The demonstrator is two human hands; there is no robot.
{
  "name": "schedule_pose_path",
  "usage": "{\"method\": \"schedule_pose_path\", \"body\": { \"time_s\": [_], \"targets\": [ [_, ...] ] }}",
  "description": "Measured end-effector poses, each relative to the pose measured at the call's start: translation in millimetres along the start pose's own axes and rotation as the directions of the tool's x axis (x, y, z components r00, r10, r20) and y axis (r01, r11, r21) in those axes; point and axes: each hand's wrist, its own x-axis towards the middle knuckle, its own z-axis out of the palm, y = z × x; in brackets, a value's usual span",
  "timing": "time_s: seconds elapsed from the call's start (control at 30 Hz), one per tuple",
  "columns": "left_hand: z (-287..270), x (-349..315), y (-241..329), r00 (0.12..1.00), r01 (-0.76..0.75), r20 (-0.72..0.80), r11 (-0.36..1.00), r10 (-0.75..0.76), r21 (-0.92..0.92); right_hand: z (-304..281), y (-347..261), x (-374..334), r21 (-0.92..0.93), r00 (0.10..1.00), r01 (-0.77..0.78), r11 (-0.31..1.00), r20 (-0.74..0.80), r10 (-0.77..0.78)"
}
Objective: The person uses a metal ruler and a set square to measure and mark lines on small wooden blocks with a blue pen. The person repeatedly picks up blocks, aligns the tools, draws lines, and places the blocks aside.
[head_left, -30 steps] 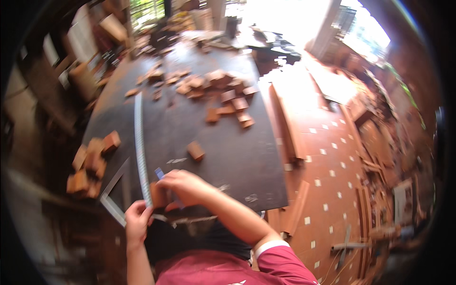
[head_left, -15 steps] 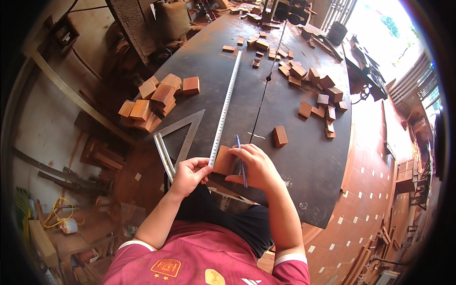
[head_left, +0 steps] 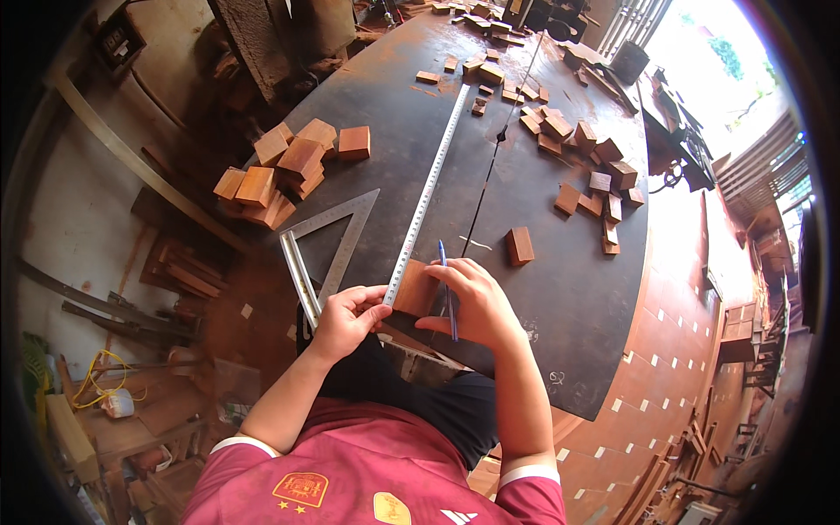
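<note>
My left hand (head_left: 350,324) pinches the near end of a long, white graduated ruler (head_left: 429,184) between thumb and fingers. The ruler runs away from me across the dark tabletop, along the left side of a reddish-brown wooden block (head_left: 413,287). In my right hand (head_left: 479,302) is a blue pen (head_left: 443,255), upright between the fingers. Thumb and fingers of that hand also reach round the block's right side, though the exact contact is partly hidden. A metal triangular square (head_left: 354,229) lies left of the ruler, close to my left hand.
A pile of wooden blocks (head_left: 289,166) sits at the table's left edge. More blocks (head_left: 560,131) are scattered at the right and far end. One single block (head_left: 519,247) stands right of my right hand. A narrow slot (head_left: 486,179) runs along the dark table (head_left: 560,332).
The ruler's far end has swung slightly to the right. Both hands keep their grips near the block, and the whole view has shifted a little.
</note>
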Motion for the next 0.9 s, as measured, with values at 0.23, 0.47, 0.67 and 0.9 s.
{"method": "schedule_pose_path", "body": {
  "time_s": [0.23,0.47,0.67,0.9],
  "targets": [
    [0.0,-0.9,-2.4,1.000,-0.029,-0.006,1.000,0.029,-0.002,-0.3,-1.5,1.7,-0.018,1.000,0.008,1.000,-0.016,-0.008],
    [-1.0,-2.0,-2.5,1.000,-0.023,-0.010,1.000,0.023,-0.009,-1.0,-6.5,6.1,0.073,0.983,0.048,0.996,-0.180,-0.034],
    [-0.2,-0.9,-7.1,0.995,-0.099,-0.026,0.995,0.100,0.032,11.5,-7.4,-0.6,0.600,0.960,-0.213,0.771,-0.017,0.279],
    [0.8,-0.9,-5.2,0.984,-0.165,-0.047,0.978,0.172,0.125,24.9,-8.1,-0.2,0.740,0.954,-0.279,0.613,0.142,0.263]
  ]
}}
